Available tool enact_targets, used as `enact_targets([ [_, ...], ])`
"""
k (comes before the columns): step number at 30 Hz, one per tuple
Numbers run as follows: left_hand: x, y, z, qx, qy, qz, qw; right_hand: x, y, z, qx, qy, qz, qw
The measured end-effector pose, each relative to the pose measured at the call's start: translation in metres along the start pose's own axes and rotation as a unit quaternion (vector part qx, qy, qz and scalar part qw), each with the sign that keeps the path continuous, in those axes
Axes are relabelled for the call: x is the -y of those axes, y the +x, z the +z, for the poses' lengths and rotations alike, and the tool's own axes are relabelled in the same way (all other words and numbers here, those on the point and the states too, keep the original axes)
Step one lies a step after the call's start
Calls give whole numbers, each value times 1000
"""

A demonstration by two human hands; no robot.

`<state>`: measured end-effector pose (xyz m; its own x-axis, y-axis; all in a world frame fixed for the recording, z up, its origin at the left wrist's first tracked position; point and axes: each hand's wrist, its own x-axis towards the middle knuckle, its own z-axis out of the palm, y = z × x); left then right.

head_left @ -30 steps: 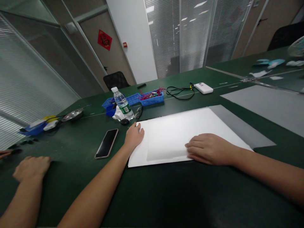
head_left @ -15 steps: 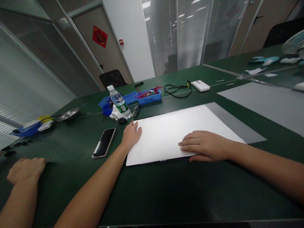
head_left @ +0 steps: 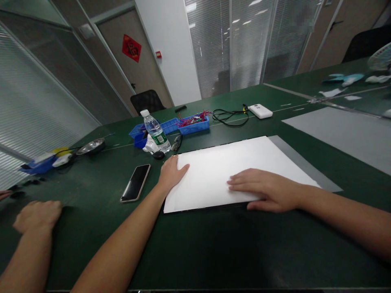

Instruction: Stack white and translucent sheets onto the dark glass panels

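A large white sheet lies flat on the green table, with a thin dark edge showing along its near and far sides. My left hand rests at its left edge, thumb spread over the paper and fingers along the border. Flat on the sheet's near right part lies my right hand, fingers stretched out, thumb at the near edge. From beneath the white sheet's right side a grey sheet sticks out. A phone lies left of my left hand.
Another person's closed hand rests at the left. Behind the sheet stand a water bottle, a blue tray of red wires and a white device with a black cable. Another grey sheet lies right; a metal dish sits left.
My left thumb has spread further over the white sheet. Less of the grey sheet shows at the right. Another person's fingertips have come in at the far left edge. The view has shifted slightly.
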<state>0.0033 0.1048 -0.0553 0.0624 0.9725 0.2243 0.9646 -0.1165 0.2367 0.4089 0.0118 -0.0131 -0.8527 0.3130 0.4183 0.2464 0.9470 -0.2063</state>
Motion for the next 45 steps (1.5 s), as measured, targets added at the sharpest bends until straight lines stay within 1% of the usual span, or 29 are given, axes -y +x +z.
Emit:
enact_targets([
  [2, -1, -1, -1, 6, 3, -2, 1000, -20, -15, -14, -64, -20, 81, 994],
  [3, -1, -1, -1, 5, 3, -1, 1000, -33, -25, -22, -93, -37, 148, 984],
  [4, -1, -1, -1, 3, 3, 0, 1000, -47, -36, -31, -108, -52, 213, 970],
  [5, -1, -1, 0, 1, 3, 3, 1000, -61, -49, -39, -110, -70, 286, 949],
  [6, -1, -1, 1, -1, 3, 5, 1000, -76, -61, -47, -95, -89, 351, 927],
  [7, 0, -1, 1, -2, 3, 6, 1000, -89, -74, -54, -72, -108, 411, 902],
  [8, 1, -1, 2, -4, 3, 6, 1000, -101, -85, -59, -53, -125, 473, 870],
  [9, 1, -1, 3, -5, 2, 7, 1000, -110, -94, -62, -39, -132, 523, 841],
  [10, 2, -1, 3, -7, 2, 7, 1000, -118, -101, -64, -31, -134, 548, 825],
  [11, 2, 0, 3, -8, 3, 9, 1000, -124, -106, -65, -25, -133, 564, 815],
  [12, 2, 0, 3, -9, 3, 11, 1000, -127, -108, -63, -20, -130, 565, 814],
  [16, 2, -1, 2, -13, 1, 18, 1000, -129, -102, -49, -4, -126, 516, 847],
  [18, 1, -1, 2, -11, 1, 17, 1000, -126, -96, -39, -4, -129, 498, 858],
  [20, 1, -1, 2, -8, 2, 13, 1000, -123, -91, -31, -8, -131, 493, 860],
  [22, 1, -1, 2, -4, 3, 10, 1000, -120, -88, -28, -16, -128, 495, 859],
  [27, 2, 0, 2, -1, 2, -2, 1000, -112, -84, -34, -41, -114, 515, 849],
  [31, 3, 2, 1, 4, 0, -12, 1000, -109, -84, -39, -32, -97, 521, 848],
  [38, 1, 2, -2, 18, 1, -23, 1000, -112, -86, -39, -5, -89, 506, 858],
  [43, 1, 2, -2, 23, 9, -32, 999, -121, -92, -33, 8, -95, 481, 871],
  [45, 1, 2, -2, 23, 14, -30, 999, -126, -95, -30, 10, -114, 472, 874],
])
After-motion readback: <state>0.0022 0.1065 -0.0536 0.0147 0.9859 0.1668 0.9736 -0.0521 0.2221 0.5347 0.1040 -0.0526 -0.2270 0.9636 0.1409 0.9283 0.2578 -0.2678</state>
